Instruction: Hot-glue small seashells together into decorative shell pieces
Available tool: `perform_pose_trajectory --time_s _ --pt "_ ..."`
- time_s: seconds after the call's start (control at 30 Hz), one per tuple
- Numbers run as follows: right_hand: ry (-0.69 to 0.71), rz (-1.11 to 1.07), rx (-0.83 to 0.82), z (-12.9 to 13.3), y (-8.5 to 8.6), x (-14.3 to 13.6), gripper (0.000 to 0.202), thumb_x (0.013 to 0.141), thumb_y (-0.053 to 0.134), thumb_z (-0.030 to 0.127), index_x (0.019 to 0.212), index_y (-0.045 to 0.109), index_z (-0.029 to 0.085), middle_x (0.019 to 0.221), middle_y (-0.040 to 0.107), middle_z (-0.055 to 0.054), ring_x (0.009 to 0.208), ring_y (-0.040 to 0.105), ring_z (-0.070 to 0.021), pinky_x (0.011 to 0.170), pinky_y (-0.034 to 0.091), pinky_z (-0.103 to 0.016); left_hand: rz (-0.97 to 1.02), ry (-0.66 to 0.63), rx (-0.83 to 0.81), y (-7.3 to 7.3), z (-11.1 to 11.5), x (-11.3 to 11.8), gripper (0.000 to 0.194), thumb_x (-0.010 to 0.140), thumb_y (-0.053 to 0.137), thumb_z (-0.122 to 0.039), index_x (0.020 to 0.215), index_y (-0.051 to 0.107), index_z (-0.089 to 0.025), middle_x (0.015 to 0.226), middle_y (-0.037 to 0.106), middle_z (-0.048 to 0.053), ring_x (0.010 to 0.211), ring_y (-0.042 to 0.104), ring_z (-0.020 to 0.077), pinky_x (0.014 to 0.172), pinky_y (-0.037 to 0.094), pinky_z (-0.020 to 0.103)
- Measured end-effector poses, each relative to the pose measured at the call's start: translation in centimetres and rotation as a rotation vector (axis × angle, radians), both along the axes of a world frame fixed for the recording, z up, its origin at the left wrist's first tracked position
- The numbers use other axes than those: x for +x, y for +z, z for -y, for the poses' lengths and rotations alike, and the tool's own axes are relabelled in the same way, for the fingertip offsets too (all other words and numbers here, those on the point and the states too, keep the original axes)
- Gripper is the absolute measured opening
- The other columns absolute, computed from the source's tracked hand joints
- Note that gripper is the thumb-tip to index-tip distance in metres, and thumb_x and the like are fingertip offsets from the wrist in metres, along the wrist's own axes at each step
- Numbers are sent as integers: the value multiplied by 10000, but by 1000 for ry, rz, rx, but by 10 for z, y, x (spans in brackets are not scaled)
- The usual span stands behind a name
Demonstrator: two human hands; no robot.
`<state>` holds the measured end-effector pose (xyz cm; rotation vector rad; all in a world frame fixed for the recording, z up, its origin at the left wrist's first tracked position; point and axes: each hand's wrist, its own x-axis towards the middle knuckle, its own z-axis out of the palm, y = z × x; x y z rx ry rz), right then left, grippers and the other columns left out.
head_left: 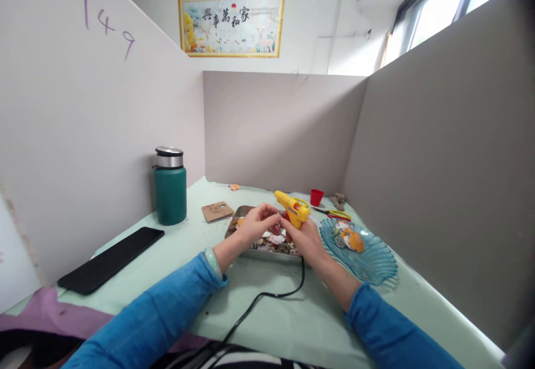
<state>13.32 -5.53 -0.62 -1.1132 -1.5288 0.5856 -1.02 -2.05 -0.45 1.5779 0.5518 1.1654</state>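
Observation:
A yellow glue gun (pixel 296 212) is gripped in my right hand (pixel 304 239), its nozzle pointing up and left and its black cord trailing down toward me. The fingertips of my left hand (pixel 259 223) are pinched together close to my right fingertips, around something too small to make out. Both hands are over a metal tray (pixel 271 256) that holds shells and small pieces. To the right, a blue scalloped glass plate (pixel 378 260) bears orange and white shells (pixel 355 241).
A green bottle (pixel 170 193) and a black flat case (pixel 112 258) are on the left. A brown card (pixel 217 211) lies behind the tray's left side. Scissors (pixel 337 214) and a red cup (pixel 316 197) are at the back right. Grey partitions (pixel 284 129) enclose the table.

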Motion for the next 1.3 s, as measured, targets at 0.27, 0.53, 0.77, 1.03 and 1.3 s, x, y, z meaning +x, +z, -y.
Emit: perform_pose_trajectory --time_s 0.27,0.53,0.77,1.03,1.3 --pt "-3 26 30 -2 -3 -1 330 756 542 438 856 608 131 500 523 11 464 480 -127 469 380 -239 26 -3 -34 -1 -1 -1 316 699 658 -377 844 521 -132 718 604 21 557 596 114 574 507 273" --pt "-4 -14 18 -3 -3 -1 336 740 565 447 856 598 134 510 523 15 479 486 -127 474 388 -240 22 -7 -36 -3 -3 -1 336 704 653 -395 866 525 -131 730 618 31 563 607 122 589 513 285" --pt "-32 -10 3 1 1 -3 325 729 576 434 869 597 141 516 524 13 473 480 -127 475 394 -242 21 30 -63 1 0 0 339 677 681 -374 847 531 -122 718 624 37 547 602 118 574 508 268" --pt "2 37 15 -7 3 17 344 747 547 496 838 589 167 500 477 41 434 431 -99 450 374 -226 139 33 -136 -4 -15 -9 302 696 676 -319 889 556 -119 816 638 66 594 613 118 613 512 277" --pt "93 141 -13 -5 4 19 312 734 574 468 730 584 156 433 421 55 414 380 -80 422 327 -209 324 -48 -252 1 -20 -17 274 658 716 -225 873 583 -120 697 598 8 588 610 109 635 511 262"
